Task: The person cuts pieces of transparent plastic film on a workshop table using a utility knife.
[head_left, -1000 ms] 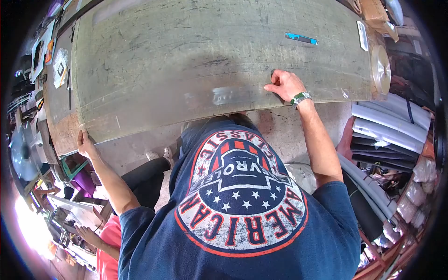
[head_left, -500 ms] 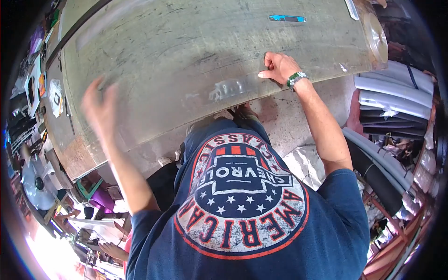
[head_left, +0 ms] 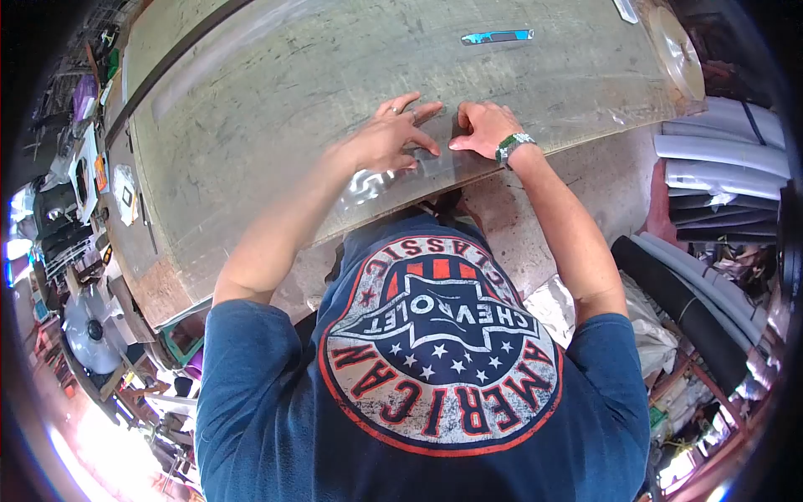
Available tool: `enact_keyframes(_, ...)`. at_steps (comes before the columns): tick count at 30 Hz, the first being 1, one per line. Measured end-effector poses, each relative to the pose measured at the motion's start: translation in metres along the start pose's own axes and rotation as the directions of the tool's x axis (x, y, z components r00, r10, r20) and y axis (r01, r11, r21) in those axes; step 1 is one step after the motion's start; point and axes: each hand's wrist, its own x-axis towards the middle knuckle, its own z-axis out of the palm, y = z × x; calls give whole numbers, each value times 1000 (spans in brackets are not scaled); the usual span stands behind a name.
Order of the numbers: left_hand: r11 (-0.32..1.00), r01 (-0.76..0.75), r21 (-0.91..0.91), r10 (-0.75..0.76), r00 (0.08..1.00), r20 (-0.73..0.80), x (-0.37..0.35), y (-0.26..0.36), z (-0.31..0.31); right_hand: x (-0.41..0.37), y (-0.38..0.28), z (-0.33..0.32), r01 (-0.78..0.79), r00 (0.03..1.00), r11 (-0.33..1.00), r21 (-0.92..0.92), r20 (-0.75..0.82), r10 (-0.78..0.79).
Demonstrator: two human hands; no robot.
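Note:
Near the table's front edge, my left hand point(head_left: 395, 136) has its fingers spread, over a shiny clear sheet point(head_left: 368, 186) that lies on the worktable point(head_left: 276, 109). Just to its right, my right hand point(head_left: 487, 131), with a beaded bracelet on the wrist, has thumb and fingers curled toward the surface. Whatever lies between those fingers is too small or hidden to make out. The two hands are close together, with a narrow gap between them. Beyond them lies a blue and black utility knife point(head_left: 497, 37).
Rolls of material point(head_left: 719, 159) are stacked at the right of the table. A clear roll point(head_left: 676, 54) sits at its right end. A long dark strip point(head_left: 171, 63) crosses the left side, near a small plastic bag point(head_left: 125, 194).
My left hand has swung right from the table's left side to beside my right hand. My right hand has shifted slightly left. The whole view has turned a little.

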Motion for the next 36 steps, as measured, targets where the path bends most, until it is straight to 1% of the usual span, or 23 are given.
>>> enact_keyframes(1, 1000, 9, -1, -9, 1000, -2, 1, -1, -3, 2, 0, -2, 14, 1000, 1000, -4, -14, -14)
enact_keyframes(4, 997, 73, 20, -74, 997, 27, 2, 2, -4, 4, -2, -8, 11, 1000, 1000, 4, 21, -11)
enact_keyframes(8, 996, 69, 57, -70, 997, 28, 2, 3, -6, 9, 0, -10, 12, 998, 1000, -4, 67, -12)
enact_keyframes(11, 996, 72, 60, -74, 997, 32, 3, 0, -5, 9, 2, -15, 48, 995, 999, 21, 85, -50)
enact_keyframes(12, 996, 68, 51, -70, 997, 32, 3, 0, -5, 10, 6, -20, 68, 993, 995, 68, 93, -74)
enact_keyframes(15, 995, 83, 55, -85, 995, 48, 3, 5, -9, 43, 40, -32, 100, 982, 968, 231, -180, -59)
enact_keyframes(16, 994, 89, 62, -93, 994, 62, 3, 7, -9, 62, 59, -35, 206, 903, 971, 122, -405, -141)
enact_keyframes(17, 995, 89, 52, -91, 995, 50, 2, 7, -7, 80, 78, -37, 278, 767, 960, -2, -602, -224)
enact_keyframes(19, 996, 76, 42, -78, 996, 34, 2, 4, -5, 99, 102, -46, 275, 752, 956, -104, -595, -282)
enact_keyframes(22, 997, 82, 11, -82, 996, 26, 3, 0, -3, 113, 126, -54, 274, 826, 958, -87, -488, -281)
enact_keyframes(25, 995, 94, -15, -93, 995, 28, 5, 1, -2, 119, 123, -74, 252, 907, 961, -109, -318, -274)
enact_keyframes(26, 995, 97, -23, -96, 995, 30, 5, 2, -3, 124, 125, -76, 338, 873, 935, -111, -334, -355)
enact_keyframes(29, 994, 109, -9, -108, 994, 34, 6, 4, -3, 124, 124, -92, 254, 956, 966, -50, -138, -258)
enact_keyframes(30, 993, 114, -14, -113, 992, 47, 7, 6, -2, 122, 130, -89, 317, 919, 948, 38, -259, -297)
enact_keyframes(31, 992, 122, -16, -121, 991, 53, 7, 7, -3, 113, 123, -90, 325, 906, 932, 158, -336, -259)
enact_keyframes(33, 991, 129, -19, -128, 991, 51, 6, 9, -5, 81, 99, -94, 365, 865, 850, 379, -477, -158)
enact_keyframes(34, 992, 122, -16, -122, 992, 46, 6, 6, -4, 74, 97, -90, 391, 859, 798, 458, -492, -139)
enact_keyframes(36, 995, 105, 0, -104, 994, 39, 6, 5, -3, 56, 88, -80, 297, 907, 697, 653, -420, 7)
